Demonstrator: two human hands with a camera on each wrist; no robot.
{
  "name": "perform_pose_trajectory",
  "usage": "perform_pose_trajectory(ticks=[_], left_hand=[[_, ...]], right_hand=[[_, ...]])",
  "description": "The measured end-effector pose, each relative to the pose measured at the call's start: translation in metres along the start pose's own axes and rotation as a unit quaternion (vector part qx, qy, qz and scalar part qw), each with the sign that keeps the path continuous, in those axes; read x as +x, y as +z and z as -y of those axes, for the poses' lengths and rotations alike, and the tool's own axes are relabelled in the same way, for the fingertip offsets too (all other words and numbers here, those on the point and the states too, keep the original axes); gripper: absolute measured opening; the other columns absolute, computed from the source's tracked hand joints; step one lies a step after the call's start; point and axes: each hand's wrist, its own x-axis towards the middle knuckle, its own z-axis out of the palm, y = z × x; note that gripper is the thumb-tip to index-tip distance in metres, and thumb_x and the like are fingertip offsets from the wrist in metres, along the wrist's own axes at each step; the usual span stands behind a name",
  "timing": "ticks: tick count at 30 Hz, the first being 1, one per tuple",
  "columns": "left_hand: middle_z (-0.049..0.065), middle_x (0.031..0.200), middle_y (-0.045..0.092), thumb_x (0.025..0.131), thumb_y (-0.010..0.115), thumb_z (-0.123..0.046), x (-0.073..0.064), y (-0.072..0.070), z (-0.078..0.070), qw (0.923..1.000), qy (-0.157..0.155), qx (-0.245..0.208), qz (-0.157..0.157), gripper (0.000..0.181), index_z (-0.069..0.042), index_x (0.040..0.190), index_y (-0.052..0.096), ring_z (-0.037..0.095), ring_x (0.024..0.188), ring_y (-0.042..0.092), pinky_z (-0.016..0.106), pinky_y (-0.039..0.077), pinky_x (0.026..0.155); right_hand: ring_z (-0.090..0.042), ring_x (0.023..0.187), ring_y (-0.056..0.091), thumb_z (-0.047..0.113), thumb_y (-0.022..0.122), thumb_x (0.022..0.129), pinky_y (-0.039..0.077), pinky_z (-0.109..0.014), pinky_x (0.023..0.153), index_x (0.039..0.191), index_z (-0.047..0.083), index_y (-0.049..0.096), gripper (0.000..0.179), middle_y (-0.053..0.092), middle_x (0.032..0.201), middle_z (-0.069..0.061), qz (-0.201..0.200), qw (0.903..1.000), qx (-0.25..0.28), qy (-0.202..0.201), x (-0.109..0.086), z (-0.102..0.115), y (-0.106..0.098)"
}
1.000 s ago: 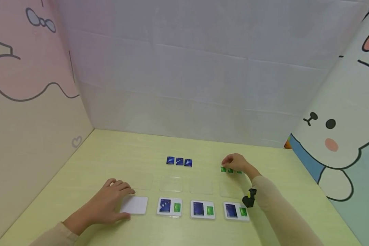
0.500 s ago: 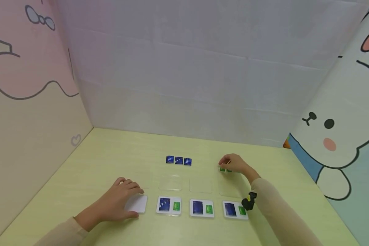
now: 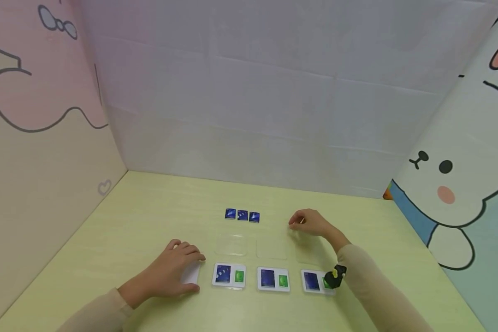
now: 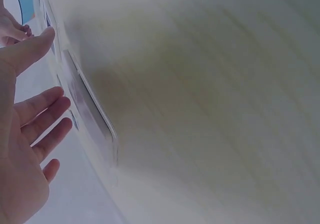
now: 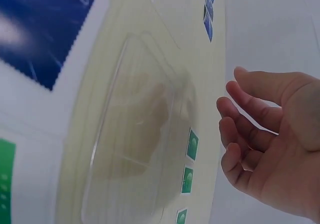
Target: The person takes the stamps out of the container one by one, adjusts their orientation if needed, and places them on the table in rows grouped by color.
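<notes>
My left hand [image 3: 172, 267] hovers over a white card [image 3: 190, 273], its fingers and thumb spread apart. The left wrist view shows that card [image 4: 90, 104] flat on the table, just beyond the fingers. My right hand [image 3: 311, 222] is at the back right, fingers loosely bent. Nothing shows between its fingertips [image 5: 226, 104] in the right wrist view. Three small green stamps [image 5: 187, 179] lie near it there; in the head view the hand hides them. Three blue stamps [image 3: 242, 215] lie in a row to its left.
Three white cards [image 3: 273, 279], each with a dark blue and a green stamp, stand in the front row. Clear plastic covers [image 3: 230, 245] lie behind them. A black wrist camera [image 3: 334, 276] overlaps the rightmost card [image 3: 311, 281]. A pale wall [image 3: 249, 115] bounds the table's back.
My left hand has slid right, covering more of the white card. My right hand has shifted left, now hiding the green stamps in the head view.
</notes>
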Motion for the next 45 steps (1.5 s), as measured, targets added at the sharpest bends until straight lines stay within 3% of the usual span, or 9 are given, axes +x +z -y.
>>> perform_pose_trajectory(ticks=[9,20,31,45], left_hand=[[-0.004,0.112,0.066,0.072,0.075,-0.053,0.012,0.005,-0.007,0.9992,-0.019,-0.016,0.032,0.057,-0.017,0.115,0.065,0.018,0.110,0.056,0.052,0.035,0.102],[-0.003,0.114,0.066,0.072,0.076,-0.051,0.022,0.009,-0.015,0.9991,-0.014,-0.023,0.033,0.059,-0.016,0.117,0.065,0.019,0.111,0.056,0.051,0.035,0.102],[-0.001,0.115,0.066,0.073,0.074,-0.052,0.032,0.008,-0.023,0.9988,-0.009,-0.007,0.047,0.059,-0.015,0.118,0.064,0.020,0.111,0.056,0.051,0.035,0.103],[0.000,0.114,0.067,0.073,0.075,-0.051,0.034,0.015,-0.022,0.9979,-0.018,-0.017,0.060,0.058,-0.014,0.116,0.065,0.021,0.110,0.057,0.052,0.035,0.102]], right_hand=[[-0.009,0.074,0.055,0.016,0.066,0.089,0.047,-0.026,0.071,0.095,0.005,0.068,0.013,0.068,0.085,-0.005,0.011,0.9999,-0.003,0.000,-0.004,0.014,0.007],[-0.008,0.073,0.054,0.018,0.065,0.090,0.046,-0.023,0.069,0.094,0.007,0.068,0.012,0.066,0.084,-0.003,0.025,0.9996,-0.006,-0.013,-0.010,0.031,0.015],[-0.005,0.072,0.052,0.020,0.065,0.090,0.045,-0.018,0.067,0.094,0.008,0.067,0.013,0.065,0.082,0.000,0.036,0.9976,-0.013,-0.057,-0.014,0.049,0.021],[-0.008,0.075,0.054,0.021,0.065,0.091,0.044,-0.019,0.066,0.097,0.009,0.068,0.014,0.067,0.085,0.000,0.062,0.9961,0.007,-0.062,-0.013,0.075,0.035]])
